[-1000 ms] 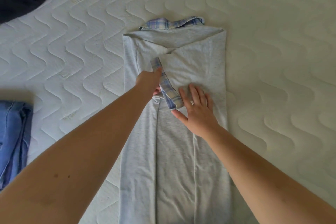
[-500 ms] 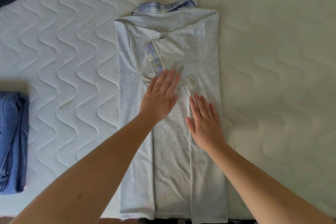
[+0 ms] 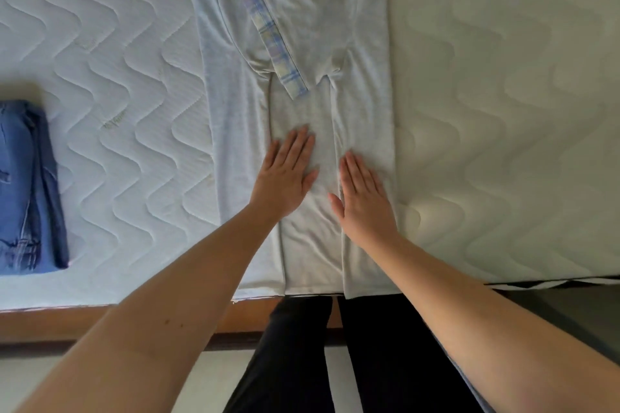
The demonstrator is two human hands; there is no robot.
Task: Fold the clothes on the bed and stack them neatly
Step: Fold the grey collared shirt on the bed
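A light grey garment (image 3: 235, 104) lies lengthwise on the white quilted bed (image 3: 503, 111), both long sides folded in toward the middle. One sleeve with a blue plaid cuff (image 3: 275, 43) lies across its upper part. My left hand (image 3: 285, 174) lies flat on the middle strip, fingers straight. My right hand (image 3: 364, 198) presses flat on the right folded flap beside it. The garment's top runs out of view; its hem reaches the bed's near edge.
Folded blue jeans (image 3: 27, 188) lie at the left on the bed. The wooden bed frame (image 3: 67, 322) runs along the near edge, with my dark trouser legs (image 3: 335, 355) and pale floor below. Bare quilted surface stretches to the right of the garment.
Both hands slid down the garment toward me, from the sleeve area to the middle. The left hand let go of the plaid cuff and lies flat. The view tilted down.
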